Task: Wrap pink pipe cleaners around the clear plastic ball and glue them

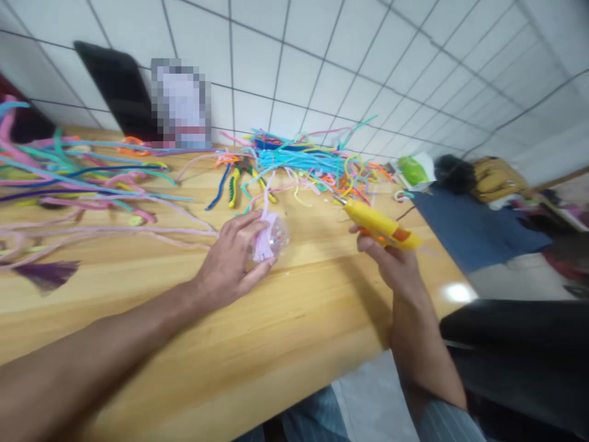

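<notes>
Pliers [234, 188] beyond left hand [230, 258]; pipe cleaners [299, 161] alongside

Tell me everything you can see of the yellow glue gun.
The glue gun has a yellow, plastic-looking body with an orange-red patch toward the rear and a narrow, metallic-looking tip. The right hand grips it from below, holding it above the wooden table, tip pointing left and away from the person. Blur hides finer detail.

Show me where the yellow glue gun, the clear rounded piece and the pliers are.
Yellow glue gun [381, 223]: head view, on its body.
Clear rounded piece [280, 236]: head view, on its uncovered side.
Pliers [234, 186]: head view, on one handle.
</notes>
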Demonstrator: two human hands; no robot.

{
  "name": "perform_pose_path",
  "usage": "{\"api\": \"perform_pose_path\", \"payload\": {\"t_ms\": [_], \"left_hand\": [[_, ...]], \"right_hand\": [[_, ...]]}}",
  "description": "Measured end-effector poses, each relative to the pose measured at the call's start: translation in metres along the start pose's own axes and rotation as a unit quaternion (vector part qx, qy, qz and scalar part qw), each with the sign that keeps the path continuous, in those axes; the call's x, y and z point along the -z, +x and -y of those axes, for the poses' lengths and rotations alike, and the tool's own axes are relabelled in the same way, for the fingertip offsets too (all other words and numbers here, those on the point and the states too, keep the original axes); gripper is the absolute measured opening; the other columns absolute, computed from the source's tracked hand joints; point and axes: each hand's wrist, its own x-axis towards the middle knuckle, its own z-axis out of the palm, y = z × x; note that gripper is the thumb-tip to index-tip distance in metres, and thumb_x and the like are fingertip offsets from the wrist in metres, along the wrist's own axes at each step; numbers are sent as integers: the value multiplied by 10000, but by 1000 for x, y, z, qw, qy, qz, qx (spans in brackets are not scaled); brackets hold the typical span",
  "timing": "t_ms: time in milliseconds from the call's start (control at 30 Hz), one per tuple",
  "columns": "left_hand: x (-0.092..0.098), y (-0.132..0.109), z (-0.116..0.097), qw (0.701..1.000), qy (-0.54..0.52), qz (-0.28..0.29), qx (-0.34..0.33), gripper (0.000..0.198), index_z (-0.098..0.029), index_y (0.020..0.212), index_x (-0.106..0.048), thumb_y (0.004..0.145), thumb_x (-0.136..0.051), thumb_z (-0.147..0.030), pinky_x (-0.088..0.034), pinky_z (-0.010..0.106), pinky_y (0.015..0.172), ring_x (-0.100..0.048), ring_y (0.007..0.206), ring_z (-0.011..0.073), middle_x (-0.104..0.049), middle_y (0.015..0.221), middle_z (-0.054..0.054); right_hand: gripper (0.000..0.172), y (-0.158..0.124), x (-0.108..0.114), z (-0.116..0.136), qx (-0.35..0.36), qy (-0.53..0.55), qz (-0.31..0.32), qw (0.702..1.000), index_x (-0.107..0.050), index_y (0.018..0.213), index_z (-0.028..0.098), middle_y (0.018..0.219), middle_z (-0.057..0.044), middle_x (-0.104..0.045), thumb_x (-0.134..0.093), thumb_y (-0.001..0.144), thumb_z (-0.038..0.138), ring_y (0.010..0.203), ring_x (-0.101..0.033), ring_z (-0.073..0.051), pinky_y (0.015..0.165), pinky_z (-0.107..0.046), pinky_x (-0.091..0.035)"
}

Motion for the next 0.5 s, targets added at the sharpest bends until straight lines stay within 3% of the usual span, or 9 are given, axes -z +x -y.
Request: {"api": "perform_pose_path", "payload": {"t_ms": [133, 233, 333, 500], "left_hand": [[-2, -3, 3, 999, -32, 0, 1, 665, -237, 1561, -416, 984, -729, -346, -558, 648, 1174, -591, 1459, 406, -593, 1532, 195], [-4, -3, 0, 999, -46, 4, -5, 669, -236, 1565, -411, 983, -725, -335, -561, 648, 1178, -590, 1465, 408, -594, 1535, 195], [-4, -3, -2, 999, -52, 8, -9, 659, -218, 1565, -409, 990, -713, -321, -568, 642, 1172, -595, 1460, 406, -591, 1533, 207], [-4, -3, -1, 998, -59, 15, -11, 663, -230, 1570, -414, 986, -717, -317, -565, 656, 1171, -594, 1461, 413, -597, 1532, 201]], "right_hand": [[315, 20, 46, -38, -86, -21, -122, 989, -687, 1022, 242, 895, -31, -694, -649, 920, 537, 718, -599, -187, 695, -340, -498], [356, 23, 80, -72, -216, -100, -182, 954, -650, 922, 233, 808, -21, -645, -682, 819, 572, 714, -580, -192, 708, -343, -493], [326, 17, 99, -103, -288, -145, -196, 926, -601, 805, 232, 712, -28, -611, -721, 787, 535, 669, -541, -201, 669, -362, -456], [269, 11, 105, -142, -355, -203, -178, 895, -585, 723, 229, 624, -35, -591, -715, 834, 437, 681, -555, -219, 677, -364, -422]]}}
